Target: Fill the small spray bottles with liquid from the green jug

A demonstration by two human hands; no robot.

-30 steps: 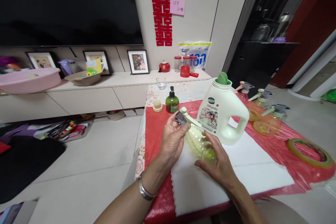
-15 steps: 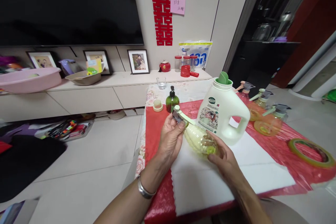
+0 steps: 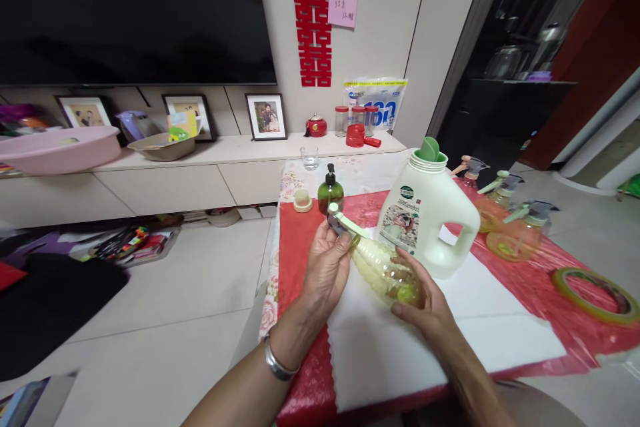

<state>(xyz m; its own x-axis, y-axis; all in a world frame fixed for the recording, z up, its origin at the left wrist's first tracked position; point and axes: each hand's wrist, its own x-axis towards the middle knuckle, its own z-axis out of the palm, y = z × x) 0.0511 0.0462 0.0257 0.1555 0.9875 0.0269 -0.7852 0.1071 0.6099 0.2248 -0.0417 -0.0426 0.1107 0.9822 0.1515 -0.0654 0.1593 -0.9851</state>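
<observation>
Indoors, at a table draped in a red tablecloth [image 3: 295,260], a person holds a translucent yellow-green spray bottle [image 3: 383,268] tilted in both hands, just above a white sheet [image 3: 440,340] spread over the cloth. The left hand [image 3: 327,270] closes on the bottle's neck, its fingers and thumb pinching it just under the pale trigger head [image 3: 343,222], which points toward 10 o'clock. A silver bangle [image 3: 277,363] circles that wrist. The right hand [image 3: 425,307] cups the bottle's wide base at 4 o'clock, its fingers curled close together around it.

A white detergent jug [image 3: 425,217] with a green funnel [image 3: 430,149] in its mouth stands just beside the bottle at 2 o'clock. A dark green pump bottle [image 3: 330,192] and a small round cap [image 3: 303,201] sit near the trigger head at 12 and 11 o'clock. Three orange-tinted spray bottles [image 3: 510,233] cluster beyond the jug at 3 o'clock, and a roll of tape [image 3: 595,287] lies well apart at the table's right edge. A drinking glass [image 3: 309,157] stands at the table's far end.
</observation>
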